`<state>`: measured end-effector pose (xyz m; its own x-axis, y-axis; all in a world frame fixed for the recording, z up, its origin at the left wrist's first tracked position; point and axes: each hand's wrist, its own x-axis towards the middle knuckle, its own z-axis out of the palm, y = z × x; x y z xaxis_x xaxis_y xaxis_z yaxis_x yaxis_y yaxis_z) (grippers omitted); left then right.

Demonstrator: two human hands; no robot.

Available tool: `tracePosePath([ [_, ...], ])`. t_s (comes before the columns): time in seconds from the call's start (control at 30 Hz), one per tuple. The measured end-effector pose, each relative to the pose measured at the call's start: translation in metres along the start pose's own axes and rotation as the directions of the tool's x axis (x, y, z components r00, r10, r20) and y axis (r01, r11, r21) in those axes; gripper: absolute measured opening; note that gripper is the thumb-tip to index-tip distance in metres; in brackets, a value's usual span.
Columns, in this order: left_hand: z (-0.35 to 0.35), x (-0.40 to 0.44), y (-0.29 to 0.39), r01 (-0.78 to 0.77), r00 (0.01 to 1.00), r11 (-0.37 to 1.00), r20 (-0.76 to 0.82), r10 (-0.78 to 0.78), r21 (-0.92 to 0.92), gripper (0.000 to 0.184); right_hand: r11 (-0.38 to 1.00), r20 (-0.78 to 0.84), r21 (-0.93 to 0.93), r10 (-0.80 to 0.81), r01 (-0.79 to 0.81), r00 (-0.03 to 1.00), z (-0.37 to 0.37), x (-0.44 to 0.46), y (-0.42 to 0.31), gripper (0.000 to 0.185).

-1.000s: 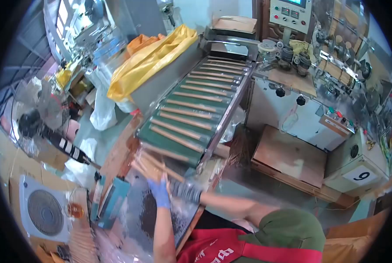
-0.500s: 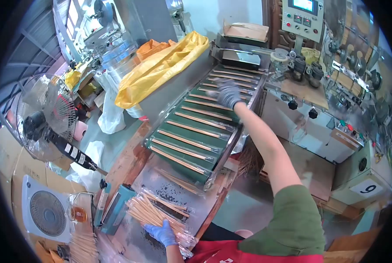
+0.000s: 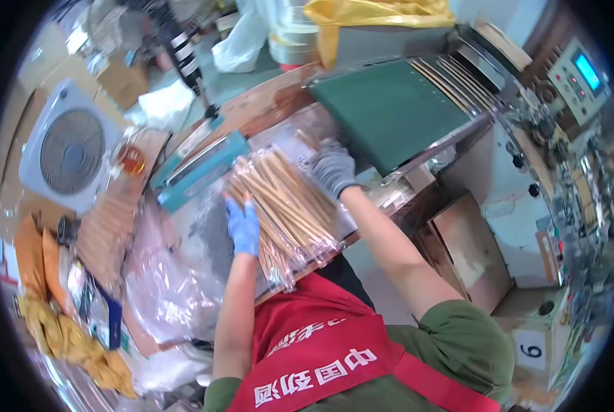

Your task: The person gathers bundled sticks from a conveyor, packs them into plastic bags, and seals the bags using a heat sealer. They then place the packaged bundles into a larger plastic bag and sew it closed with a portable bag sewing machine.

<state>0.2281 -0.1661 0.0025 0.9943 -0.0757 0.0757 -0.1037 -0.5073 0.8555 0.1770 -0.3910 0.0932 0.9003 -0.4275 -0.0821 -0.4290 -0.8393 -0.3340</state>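
A thick pile of wooden chopsticks [image 3: 286, 206] in clear wrappers lies on the metal worktop, its sticks slanting and partly crossed. My left hand [image 3: 244, 225], in a blue glove, rests against the pile's left side with its fingers stretched out. At the upper right of the pile is my right hand [image 3: 333, 170] in a grey knitted glove. Its fingers are blurred and partly hidden, so whether they hold chopsticks is unclear. Beyond it, the green conveyor belt [image 3: 389, 103] carries several wrapped pairs at its far end.
A teal bar-shaped device [image 3: 204, 168] stands left of the pile. Clear plastic bags [image 3: 173, 295] and another chopstick bundle [image 3: 108, 230] lie farther left, near a box fan [image 3: 70, 147]. The control panel [image 3: 581, 75] is at far right.
My right hand has come back from the belt to the pile. The belt's near rows of chopsticks are gone from it, and the pile looks larger. My view has turned downward and left.
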Motion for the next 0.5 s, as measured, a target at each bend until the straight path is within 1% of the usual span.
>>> tracePosePath([
  [0.03,0.006,0.009,-0.005,0.025,0.999,1.0,-0.024,-0.025,-0.011,0.067,0.931,0.057,0.348,0.096,-0.11,0.994,0.036,0.029,0.02,0.057],
  [0.07,0.019,0.018,-0.013,0.12,0.993,0.972,0.045,-0.113,-0.201,0.069,0.981,-0.145,0.195,0.019,0.01,0.989,0.089,0.042,0.025,0.068],
  [0.1,0.025,0.022,-0.017,0.208,0.977,0.903,0.13,-0.171,-0.376,0.07,0.995,-0.335,0.026,-0.085,0.099,0.938,0.125,0.044,0.017,0.08],
  [0.13,0.024,0.018,-0.017,0.207,0.977,0.897,0.122,-0.172,-0.39,0.07,0.988,-0.439,0.039,-0.117,0.149,0.891,0.133,0.02,-0.018,0.085],
  [0.17,0.025,0.008,-0.018,0.313,0.947,0.778,0.237,-0.214,-0.545,0.064,0.979,-0.535,0.042,-0.146,0.199,0.832,0.136,-0.016,-0.048,0.09],
  [0.2,0.026,-0.006,-0.018,0.416,0.906,0.623,0.359,-0.224,-0.662,0.059,0.918,-0.366,0.305,-0.132,0.253,0.921,0.139,-0.044,-0.054,0.093],
  [0.23,-0.019,-0.044,0.022,0.322,0.915,0.729,0.397,-0.074,-0.604,0.048,0.799,-0.2,0.551,-0.152,0.239,0.968,0.132,-0.066,-0.057,0.095],
  [0.27,-0.034,-0.064,0.008,0.459,0.848,0.609,0.523,-0.083,-0.647,0.045,0.772,0.309,0.62,-0.076,-0.14,0.948,0.065,-0.109,-0.072,0.094],
  [0.3,-0.058,-0.088,0.017,0.486,0.82,0.51,0.572,0.014,-0.71,0.048,0.913,-0.075,0.341,-0.212,0.225,0.974,0.148,-0.111,-0.048,0.085],
  [0.33,-0.062,-0.101,-0.001,0.574,0.774,0.406,0.633,0.015,-0.711,0.049,0.569,0.026,0.811,-0.272,0.139,0.962,0.149,-0.121,-0.053,0.072],
  [0.37,-0.066,-0.107,-0.021,0.685,0.709,0.342,0.697,-0.11,-0.643,0.047,0.032,0.027,0.999,-0.393,-0.015,0.919,0.131,-0.124,-0.061,0.06],
  [0.4,-0.07,-0.103,-0.054,0.71,0.676,0.334,0.732,-0.081,-0.62,0.043,-0.15,0.139,0.957,-0.513,-0.248,0.847,0.098,-0.122,-0.072,0.06],
  [0.43,-0.078,-0.1,-0.028,0.633,0.735,0.416,0.675,-0.061,-0.653,0.035,-0.167,0.268,0.893,-0.547,-0.417,0.793,0.084,-0.114,-0.081,0.061],
  [0.47,-0.08,-0.091,-0.021,0.562,0.774,0.488,0.633,-0.026,-0.667,0.039,-0.179,0.041,0.972,-0.512,-0.153,0.858,0.063,-0.109,-0.093,0.062],
  [0.5,-0.083,-0.078,-0.021,0.508,0.799,0.519,0.602,0.016,-0.688,0.042,-0.158,-0.202,0.977,-0.443,0.146,0.874,0.041,-0.105,-0.106,0.063],
])
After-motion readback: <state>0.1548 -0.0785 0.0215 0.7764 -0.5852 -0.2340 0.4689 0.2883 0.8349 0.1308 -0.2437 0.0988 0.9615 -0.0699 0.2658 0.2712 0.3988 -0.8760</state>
